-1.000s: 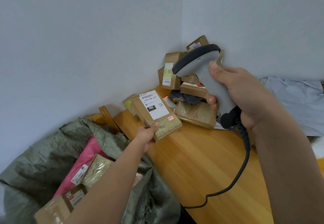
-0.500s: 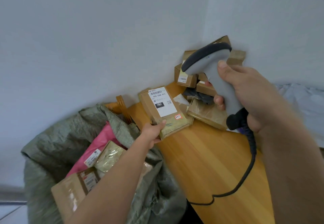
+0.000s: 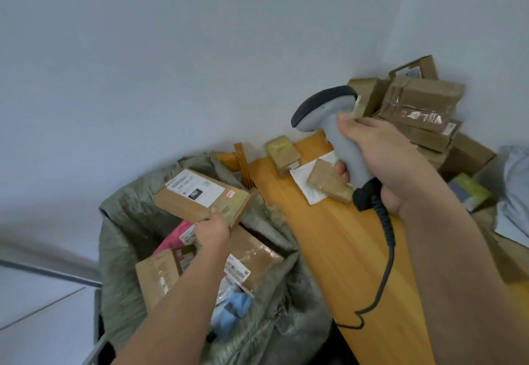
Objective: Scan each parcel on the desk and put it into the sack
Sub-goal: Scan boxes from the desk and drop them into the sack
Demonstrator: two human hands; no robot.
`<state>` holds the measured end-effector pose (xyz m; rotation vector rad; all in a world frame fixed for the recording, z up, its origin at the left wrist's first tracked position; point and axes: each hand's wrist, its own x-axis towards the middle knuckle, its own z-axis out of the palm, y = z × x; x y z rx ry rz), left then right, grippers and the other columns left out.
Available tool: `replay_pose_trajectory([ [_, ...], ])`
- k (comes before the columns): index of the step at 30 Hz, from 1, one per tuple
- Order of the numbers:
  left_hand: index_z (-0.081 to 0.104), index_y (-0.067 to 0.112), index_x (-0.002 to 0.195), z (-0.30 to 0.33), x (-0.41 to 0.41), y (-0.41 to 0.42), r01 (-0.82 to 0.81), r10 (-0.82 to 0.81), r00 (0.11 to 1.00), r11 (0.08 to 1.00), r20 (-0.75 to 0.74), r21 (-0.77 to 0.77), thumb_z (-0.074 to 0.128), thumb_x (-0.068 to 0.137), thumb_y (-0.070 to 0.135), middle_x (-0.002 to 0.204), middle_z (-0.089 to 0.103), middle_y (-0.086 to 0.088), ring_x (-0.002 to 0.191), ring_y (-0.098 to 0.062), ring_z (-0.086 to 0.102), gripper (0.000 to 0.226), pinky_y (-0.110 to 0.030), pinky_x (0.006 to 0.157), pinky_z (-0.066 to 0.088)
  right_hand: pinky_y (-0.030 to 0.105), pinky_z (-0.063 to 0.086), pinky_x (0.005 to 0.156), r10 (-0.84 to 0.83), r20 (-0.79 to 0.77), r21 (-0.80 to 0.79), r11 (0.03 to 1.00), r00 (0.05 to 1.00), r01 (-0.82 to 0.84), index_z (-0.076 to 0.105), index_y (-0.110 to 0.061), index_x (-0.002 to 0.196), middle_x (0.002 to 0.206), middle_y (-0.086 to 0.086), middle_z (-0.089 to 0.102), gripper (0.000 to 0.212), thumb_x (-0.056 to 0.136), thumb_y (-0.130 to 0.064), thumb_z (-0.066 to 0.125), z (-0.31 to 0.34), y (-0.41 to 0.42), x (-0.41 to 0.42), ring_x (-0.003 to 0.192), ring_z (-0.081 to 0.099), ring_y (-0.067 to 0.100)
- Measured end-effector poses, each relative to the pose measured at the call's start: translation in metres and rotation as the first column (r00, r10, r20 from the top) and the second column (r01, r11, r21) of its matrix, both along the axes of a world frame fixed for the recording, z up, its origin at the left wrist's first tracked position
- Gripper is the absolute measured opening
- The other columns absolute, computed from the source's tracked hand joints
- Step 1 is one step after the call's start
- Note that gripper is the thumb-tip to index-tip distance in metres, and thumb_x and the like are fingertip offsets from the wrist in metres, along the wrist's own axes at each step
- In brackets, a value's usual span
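The left hand (image 3: pixel 213 228) grips a flat labelled cardboard parcel (image 3: pixel 200 196) over the green woven sack (image 3: pixel 128 216), which holds several parcels. The right hand (image 3: pixel 383 158) grips the grey corded scanner (image 3: pixel 335 124). Stacked brown boxes (image 3: pixel 420 107) remain on the wooden tabletop (image 3: pixel 329 250) at 2 o'clock.

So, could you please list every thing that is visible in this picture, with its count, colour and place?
Flat cardboard parcel with white label: one, brown, held over the sack.
Woven plastic sack: one, grey-green, left of the desk, open.
Parcels in the sack: several, brown, pink, blue.
Wooden desk: one, orange-yellow, right of the sack.
Stacked cardboard boxes: several, brown, far desk corner.
Small taped parcels: two, brown, near the desk's far edge.
Handheld barcode scanner: one, grey and black, with a black cable.
Left hand: grips the flat parcel.
Right hand: grips the scanner.
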<state>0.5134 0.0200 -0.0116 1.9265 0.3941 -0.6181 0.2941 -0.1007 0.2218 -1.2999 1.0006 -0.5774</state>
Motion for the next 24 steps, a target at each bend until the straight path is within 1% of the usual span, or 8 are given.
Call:
replay_pose_trajectory([
  [3, 0.042, -0.003, 0.14, 0.006, 0.005, 0.01, 0.109, -0.114, 0.993, 0.977, 0.018, 0.18, 0.046, 0.1, 0.024, 0.14, 0.047, -0.023, 0.126, -0.038, 0.049, 0.048, -0.045, 0.104, 0.043, 0.026, 0.046, 0.045, 0.015, 0.013, 0.019, 1.0, 1.0, -0.016, 0.058, -0.008, 0.113, 0.085, 0.011, 0.055, 0.035, 0.101, -0.04, 0.052, -0.002, 0.002, 0.008, 0.044, 0.054, 0.011],
  [6, 0.02, -0.003, 0.147, 0.018, 0.0, 0.007, 0.114, -0.149, 0.987, 0.903, 0.053, 0.415, 0.053, 0.094, 0.025, 0.148, 0.025, -0.022, 0.135, -0.037, 0.031, 0.068, -0.043, 0.112, 0.029, 0.029, 0.046, 0.049, 0.004, -0.004, 0.035, 0.999, 1.0, -0.004, 0.058, -0.01, 0.113, 0.087, 0.011, 0.056, 0.034, 0.101, -0.041, 0.052, -0.007, 0.0, 0.012, 0.048, 0.054, 0.013],
  [8, 0.018, 0.0, 0.146, 0.021, -0.007, -0.004, 0.152, -0.199, 0.977, 0.899, 0.074, 0.41, 0.054, 0.091, 0.025, 0.148, 0.021, -0.02, 0.135, -0.037, 0.025, 0.07, -0.044, 0.111, 0.025, 0.03, 0.047, 0.05, -0.026, -0.026, 0.038, 0.999, 0.999, 0.026, 0.058, -0.011, 0.116, 0.087, 0.012, 0.057, 0.035, 0.1, -0.042, 0.052, -0.01, -0.007, 0.006, 0.05, 0.056, 0.014],
  [11, 0.028, -0.002, 0.137, 0.018, -0.02, -0.031, 0.209, -0.288, 0.944, 0.9, 0.161, 0.382, 0.057, 0.087, 0.013, 0.145, 0.022, -0.023, 0.131, -0.039, 0.026, 0.059, -0.046, 0.109, 0.026, 0.031, 0.047, 0.053, -0.085, -0.042, 0.037, 0.996, 0.995, 0.086, 0.058, -0.013, 0.118, 0.096, 0.014, 0.06, 0.035, 0.1, -0.043, 0.052, -0.014, -0.024, -0.011, 0.053, 0.057, 0.015],
  [13, 0.033, -0.001, 0.133, 0.014, -0.034, -0.054, 0.303, -0.413, 0.881, 0.867, 0.23, 0.397, 0.058, 0.086, 0.012, 0.142, 0.025, -0.022, 0.128, -0.039, 0.028, 0.056, -0.045, 0.109, 0.028, 0.029, 0.047, 0.051, -0.127, -0.061, 0.026, 0.991, 0.99, 0.129, 0.058, -0.014, 0.121, 0.097, 0.012, 0.062, 0.035, 0.1, -0.042, 0.052, -0.017, -0.038, -0.025, 0.052, 0.056, 0.014],
  [17, 0.037, 0.006, 0.139, -0.005, -0.072, -0.108, 0.597, -0.715, 0.633, 0.695, 0.297, 0.401, 0.059, 0.087, 0.013, 0.141, 0.029, -0.012, 0.129, -0.031, 0.034, 0.057, -0.042, 0.108, 0.036, 0.028, 0.046, 0.047, -0.179, -0.117, 0.01, 0.983, 0.977, 0.181, 0.059, -0.014, 0.116, 0.084, 0.008, 0.06, 0.033, 0.101, -0.042, 0.05, -0.033, -0.067, -0.055, 0.047, 0.056, 0.012],
  [21, 0.034, 0.011, 0.145, -0.034, -0.107, -0.161, 0.823, -0.946, 0.178, 0.295, 0.272, 0.485, 0.059, 0.088, 0.015, 0.149, 0.032, -0.006, 0.136, -0.026, 0.035, 0.062, -0.04, 0.11, 0.036, 0.028, 0.046, 0.049, -0.201, -0.167, 0.036, 0.977, 0.965, 0.21, 0.06, -0.016, 0.112, 0.074, 0.007, 0.058, 0.031, 0.101, -0.043, 0.05, -0.061, -0.095, -0.083, 0.047, 0.056, 0.012],
  [24, 0.018, 0.011, 0.153, -0.058, -0.124, -0.195, 0.78, -0.985, -0.048, 0.066, 0.164, 0.622, 0.06, 0.09, 0.016, 0.161, 0.015, -0.006, 0.147, -0.026, 0.017, 0.076, -0.041, 0.118, 0.023, 0.027, 0.048, 0.049, -0.206, -0.194, 0.064, 0.973, 0.959, 0.222, 0.061, -0.016, 0.117, 0.073, 0.008, 0.059, 0.034, 0.1, -0.043, 0.05, -0.084, -0.115, -0.107, 0.05, 0.057, 0.011],
])
